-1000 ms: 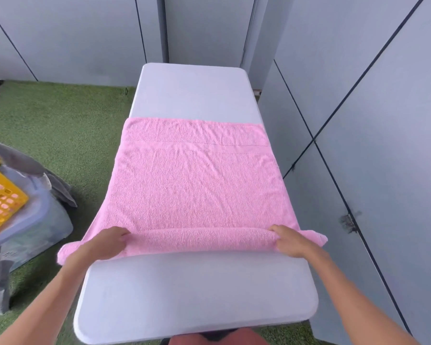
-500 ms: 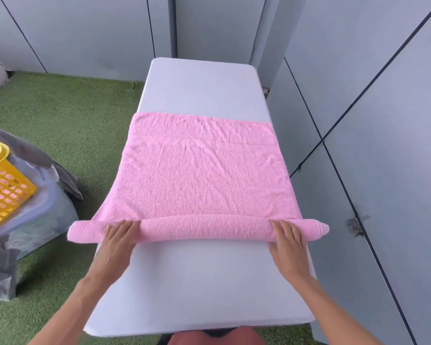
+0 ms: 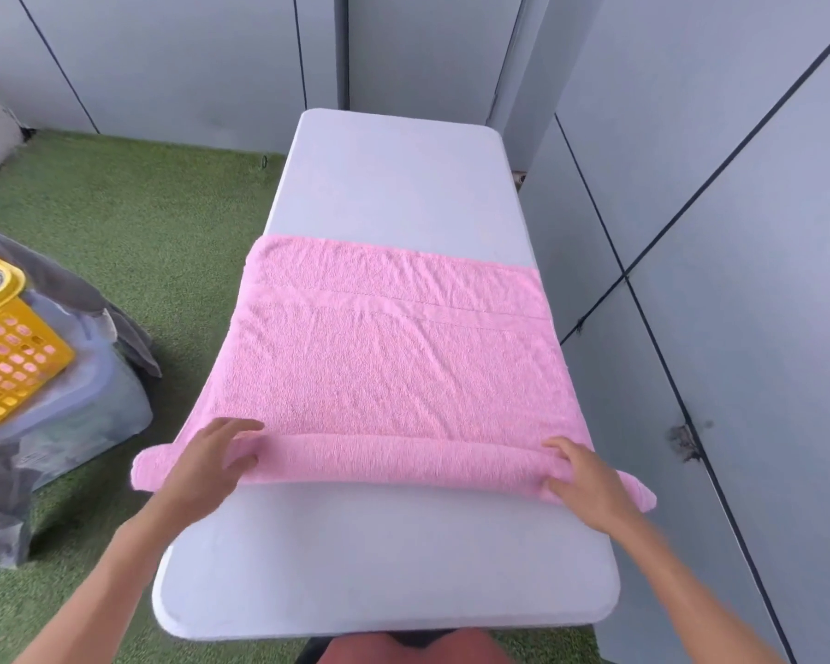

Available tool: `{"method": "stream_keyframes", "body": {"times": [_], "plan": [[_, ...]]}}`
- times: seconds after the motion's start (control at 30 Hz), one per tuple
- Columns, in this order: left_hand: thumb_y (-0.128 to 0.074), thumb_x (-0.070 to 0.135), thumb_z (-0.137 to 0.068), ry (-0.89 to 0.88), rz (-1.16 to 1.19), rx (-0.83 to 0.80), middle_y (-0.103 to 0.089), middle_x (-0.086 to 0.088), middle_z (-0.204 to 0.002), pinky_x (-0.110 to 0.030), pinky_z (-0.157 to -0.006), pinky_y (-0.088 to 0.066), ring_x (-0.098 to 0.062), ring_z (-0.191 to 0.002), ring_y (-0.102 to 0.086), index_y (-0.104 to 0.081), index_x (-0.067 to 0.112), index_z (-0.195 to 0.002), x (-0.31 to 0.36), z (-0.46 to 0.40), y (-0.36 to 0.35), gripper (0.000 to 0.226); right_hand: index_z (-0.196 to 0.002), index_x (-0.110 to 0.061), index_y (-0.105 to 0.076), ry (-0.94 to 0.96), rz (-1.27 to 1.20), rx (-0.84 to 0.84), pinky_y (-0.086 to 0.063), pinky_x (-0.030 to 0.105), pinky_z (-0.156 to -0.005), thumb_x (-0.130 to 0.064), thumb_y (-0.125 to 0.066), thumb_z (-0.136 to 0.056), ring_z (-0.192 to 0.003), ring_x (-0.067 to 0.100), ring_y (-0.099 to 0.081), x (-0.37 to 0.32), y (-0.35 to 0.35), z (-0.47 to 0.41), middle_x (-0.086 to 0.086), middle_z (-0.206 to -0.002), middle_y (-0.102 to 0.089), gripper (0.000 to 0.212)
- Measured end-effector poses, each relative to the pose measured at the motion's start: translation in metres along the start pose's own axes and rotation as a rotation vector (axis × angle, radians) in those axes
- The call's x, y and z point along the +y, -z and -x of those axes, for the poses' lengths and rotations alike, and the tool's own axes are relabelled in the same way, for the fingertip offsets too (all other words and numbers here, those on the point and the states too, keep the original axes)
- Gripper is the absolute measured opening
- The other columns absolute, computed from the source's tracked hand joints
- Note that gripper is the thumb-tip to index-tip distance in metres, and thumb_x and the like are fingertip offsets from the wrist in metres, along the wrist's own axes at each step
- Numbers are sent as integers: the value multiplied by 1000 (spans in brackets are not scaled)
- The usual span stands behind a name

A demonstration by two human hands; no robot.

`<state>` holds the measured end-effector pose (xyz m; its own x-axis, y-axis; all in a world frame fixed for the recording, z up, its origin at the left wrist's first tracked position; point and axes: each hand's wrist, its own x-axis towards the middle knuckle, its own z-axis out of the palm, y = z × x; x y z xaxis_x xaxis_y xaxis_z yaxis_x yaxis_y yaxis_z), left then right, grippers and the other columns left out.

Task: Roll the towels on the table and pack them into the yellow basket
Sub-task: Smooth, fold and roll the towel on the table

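Left hand (image 3: 207,464) lies over the left end of the roll with fingers spread and only slightly bent, pressing down rather than gripping. The right hand (image 3: 583,476) cups the right end, fingers curved over the top and thumb below, apparently pinching the cloth, though motion blur makes that uncertain. Both forearms reach in from the near edge. The pink towel (image 3: 394,347) lies across the middle of the white surface (image 3: 394,558), its near part rolled into a tube whose ends overhang the left and right edges. Half a second ago both hands lay flat, and the roll was thinner. The yellow basket (image 3: 6,347) sits on grey sheeting (image 3: 92,404) on the green turf (image 3: 154,213), left of the surface. No writing is readable.
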<state>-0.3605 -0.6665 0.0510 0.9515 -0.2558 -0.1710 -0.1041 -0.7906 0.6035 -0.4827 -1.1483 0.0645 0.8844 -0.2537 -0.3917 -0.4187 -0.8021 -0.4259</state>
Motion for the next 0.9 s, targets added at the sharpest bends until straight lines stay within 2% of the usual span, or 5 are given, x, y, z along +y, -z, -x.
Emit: {"method": "stream_keyframes", "body": {"times": [0.2,0.3,0.5,0.77,0.9], "plan": [[-43,36,-89,-148,-327,214,-52,-13,-133,-53,-108,-32,-38,-124,-48,-51,12,-134,6,43,-44,52,-116,-21,-62,129,317,522,-37,44,-101,-30,-52,-90,-125,30,-38,-14,-35,24,5,-124,-50,29],[-49,48,-87,-154,-375,146,-31,-14,-153,-50,-117,-8,-32,-145,-22,-26,11,-150,-7,51,-61,76,-136,-17,-48,155,419,448,-25,44,-106,-47,-53,-84,-129,35,-37,-6,-54,29,9,-132,-44,60],[-76,-5,-69,-101,-395,135,-58,-12,-110,-62,-93,-37,-36,-105,-50,-51,7,-124,-1,13,-46,62,-122,-12,-57,123,370,356,-42,50,-98,-6,-81,-65,-111,32,-47,-10,-51,-3,6,-114,-55,62],[-60,16,-91,93,-275,-379,-54,0,-135,-32,-105,-35,-21,-125,-49,-47,19,-137,-4,-11,6,48,-134,-23,-46,114,399,-20,-36,38,-103,-8,-50,-87,-120,25,-44,-12,-16,-11,-1,-128,-51,50],[-65,5,-86,152,4,-189,-60,-6,-123,-33,-88,-44,-25,-112,-57,-59,25,-117,-1,-19,14,37,-140,-20,-43,-10,145,8,-36,39,-104,-6,-54,-84,-123,31,-45,-31,-3,-26,10,-130,-51,58]]}}
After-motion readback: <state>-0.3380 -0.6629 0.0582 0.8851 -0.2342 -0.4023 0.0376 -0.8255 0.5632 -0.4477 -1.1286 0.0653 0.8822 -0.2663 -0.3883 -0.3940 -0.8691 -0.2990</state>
